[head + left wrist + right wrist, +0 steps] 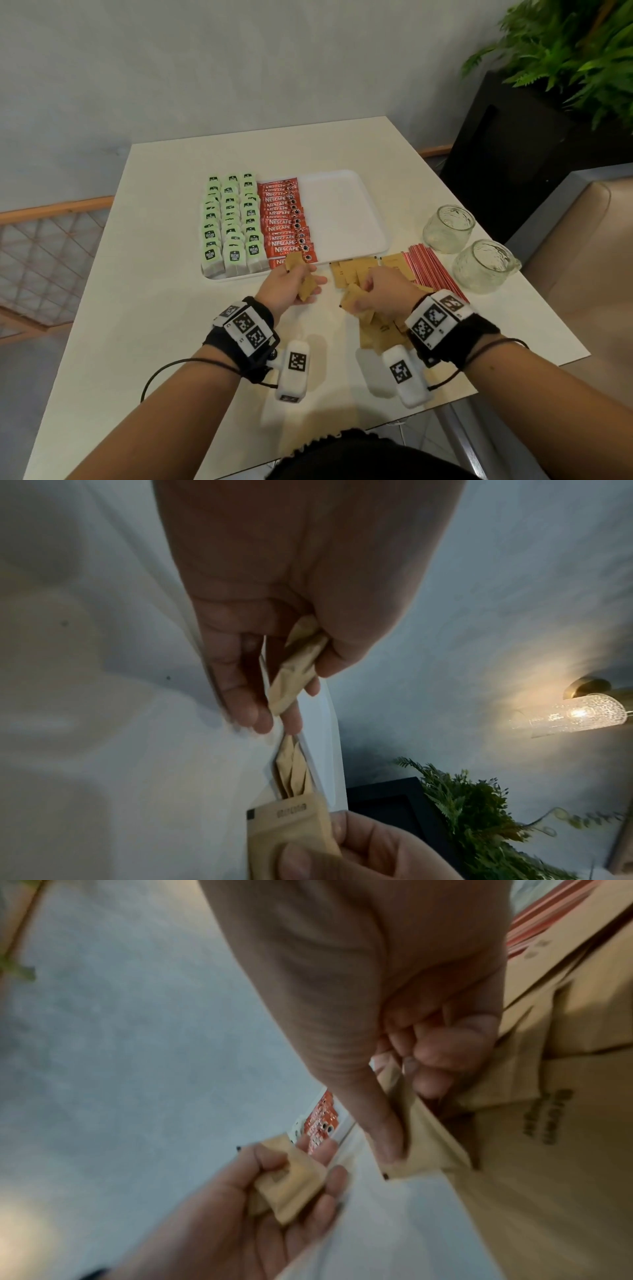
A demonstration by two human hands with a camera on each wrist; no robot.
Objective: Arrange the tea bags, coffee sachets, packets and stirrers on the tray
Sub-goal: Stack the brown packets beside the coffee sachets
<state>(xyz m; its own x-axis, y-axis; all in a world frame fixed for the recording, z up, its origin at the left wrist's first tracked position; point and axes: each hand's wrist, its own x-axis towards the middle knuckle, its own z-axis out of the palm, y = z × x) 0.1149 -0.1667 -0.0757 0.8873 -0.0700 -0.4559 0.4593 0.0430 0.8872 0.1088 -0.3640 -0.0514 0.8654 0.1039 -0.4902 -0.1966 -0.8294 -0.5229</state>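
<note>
At centre frame of the head view, the left hand (291,287) pinches a small stack of brown packets (305,286) just below the tray (342,219); at lower centre right, the right hand (383,294) pinches a single brown packet (352,301) lifted off the loose pile (356,270) on the table (164,308). On the tray's left third stand green tea bags (233,222), with red coffee sachets (284,222) beside them; its right part is bare. The red stirrers (431,270) lie right of the pile, near two glass jars (479,246).

Risks, as judged: the left hand's packets look slightly fanned, so adding another may let one slip out; a hand reaching for the bare area could brush the nearest sachets and disturb the row.

Legible writing: "NESCAFE" on the sachets, "CLASSIC" partly. The tea-bag labels and the packet print are too blurred to read.
</note>
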